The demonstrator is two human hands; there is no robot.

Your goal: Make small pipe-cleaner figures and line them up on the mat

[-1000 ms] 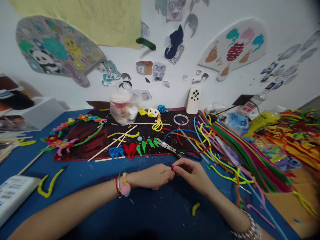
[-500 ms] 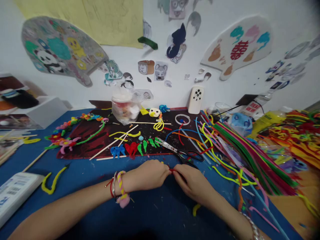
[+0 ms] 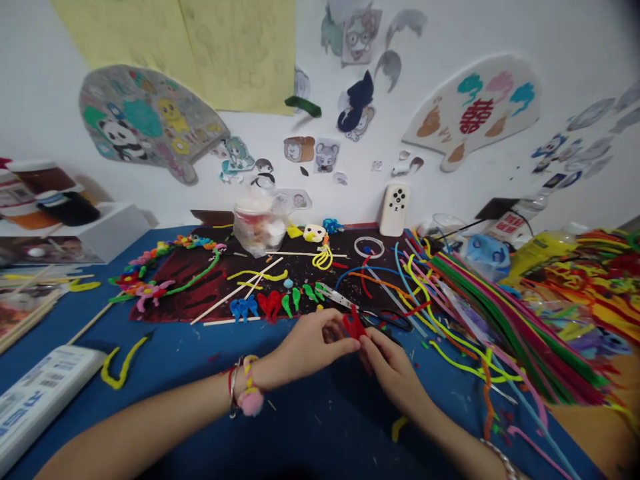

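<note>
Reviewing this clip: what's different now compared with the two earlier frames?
The red piece, mostly hidden between the fingertips before, now shows as a larger shape standing above them. The left hand has turned, its thumb now extended towards the piece; the right hand pinches it from below. Nothing appears set down. The scissors and row of coloured shapes stayed put.

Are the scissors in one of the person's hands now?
No, the scissors lie beyond the left hand and the right hand, whose fingers pinch a red piece.
</note>
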